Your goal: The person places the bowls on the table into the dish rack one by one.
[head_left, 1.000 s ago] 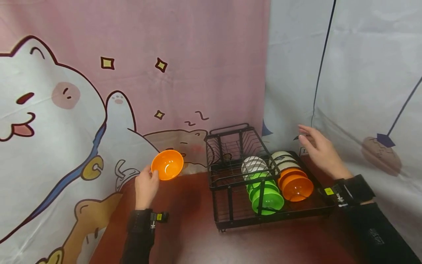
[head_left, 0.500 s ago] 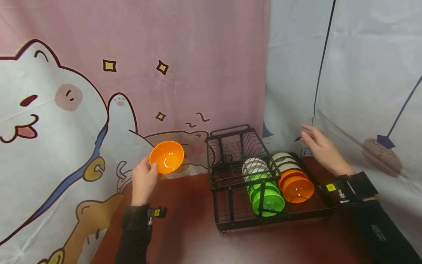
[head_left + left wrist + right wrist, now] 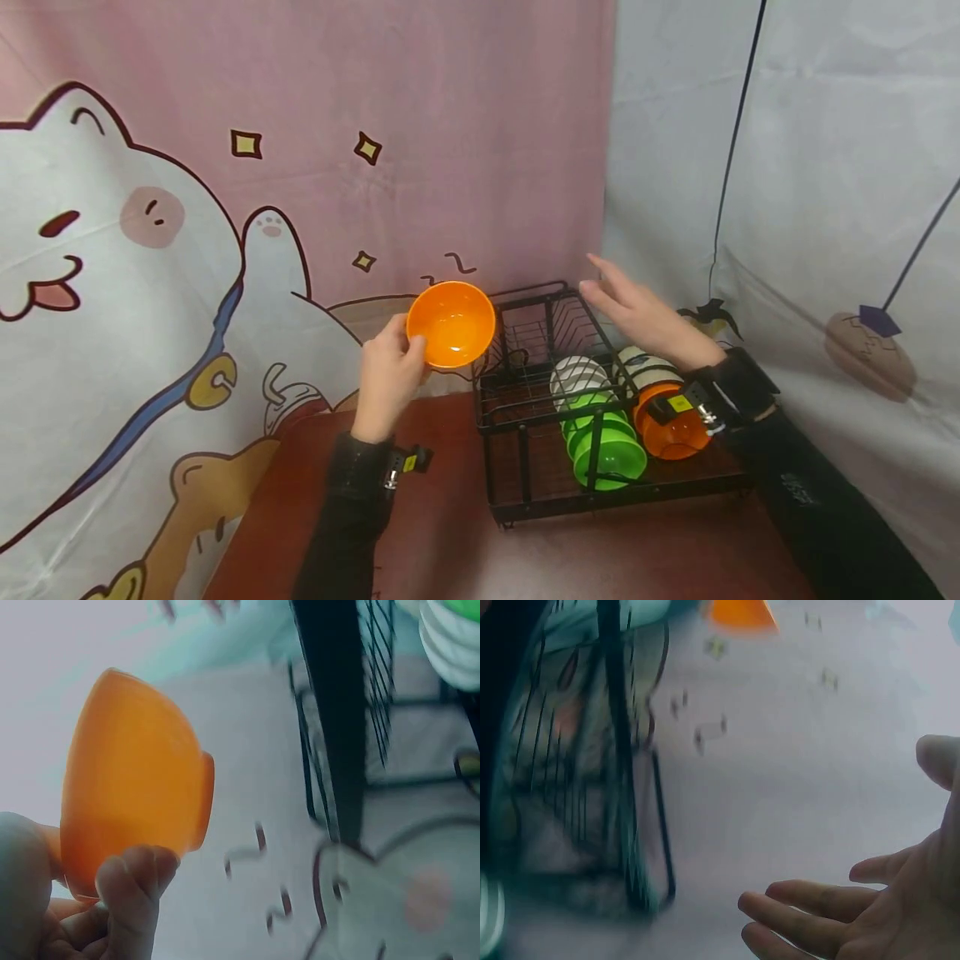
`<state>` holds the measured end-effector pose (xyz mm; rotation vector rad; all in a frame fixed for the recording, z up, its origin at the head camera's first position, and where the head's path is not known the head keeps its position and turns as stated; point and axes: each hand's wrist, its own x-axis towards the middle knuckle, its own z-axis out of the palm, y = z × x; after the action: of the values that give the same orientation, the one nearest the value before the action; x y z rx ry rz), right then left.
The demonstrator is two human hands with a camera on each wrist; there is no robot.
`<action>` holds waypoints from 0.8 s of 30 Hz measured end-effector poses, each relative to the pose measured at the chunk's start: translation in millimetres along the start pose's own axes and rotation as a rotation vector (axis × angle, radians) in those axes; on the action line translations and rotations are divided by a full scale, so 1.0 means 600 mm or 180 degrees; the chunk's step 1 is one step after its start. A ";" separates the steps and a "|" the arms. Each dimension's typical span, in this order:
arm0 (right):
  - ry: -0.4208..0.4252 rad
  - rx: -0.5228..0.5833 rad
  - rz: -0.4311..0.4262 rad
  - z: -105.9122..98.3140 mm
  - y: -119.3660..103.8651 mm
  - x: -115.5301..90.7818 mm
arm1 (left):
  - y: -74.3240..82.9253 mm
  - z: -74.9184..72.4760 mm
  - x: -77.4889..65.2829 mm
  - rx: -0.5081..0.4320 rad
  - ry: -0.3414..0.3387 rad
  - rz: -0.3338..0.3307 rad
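An orange bowl (image 3: 453, 323) is held up to the left of the black dish rack (image 3: 525, 504), its inside facing the head camera. My left hand (image 3: 392, 375) pinches its rim, thumb on the inner side and fingers behind. In the left wrist view the bowl (image 3: 127, 787) shows from the side, fingertips against its outer wall near the foot. My right hand (image 3: 637, 312) is in the air over the rack's right part, holding nothing. Its fingers are spread and nearly straight in the right wrist view, where the hand (image 3: 885, 900) is at the lower right.
In the rack's lower level stand green bowls (image 3: 611, 458) with white bowls (image 3: 577, 379) behind them. To their right are orange bowls (image 3: 675, 433) and cream bowls (image 3: 637, 367), partly hidden by my right arm. The rack stands on a reddish-brown table (image 3: 442, 533) before a printed curtain (image 3: 487, 150).
My left hand has carried the orange bowl to the right and up, closer to the rack. My right hand has moved left, over the rack, holding nothing throughout.
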<state>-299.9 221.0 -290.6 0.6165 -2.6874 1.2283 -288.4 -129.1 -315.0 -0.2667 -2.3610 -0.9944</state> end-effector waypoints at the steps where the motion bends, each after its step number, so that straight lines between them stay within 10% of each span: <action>1: -0.0048 -0.0009 -0.0070 0.010 -0.011 0.004 | 0.011 0.007 -0.003 -0.0059 -0.0051 0.0050; 10: -0.0126 0.0100 -0.0485 0.087 -0.051 0.022 | 0.076 0.060 -0.034 -0.0176 -0.0238 0.0601; 24: 0.0159 0.0356 -0.0372 0.097 -0.049 0.030 | 0.077 0.064 -0.041 -0.0039 -0.0527 0.0812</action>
<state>-300.7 154.8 -303.6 0.7358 -2.5170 1.3507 -266.4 -68.3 -323.2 -0.6600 -2.3910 -0.8932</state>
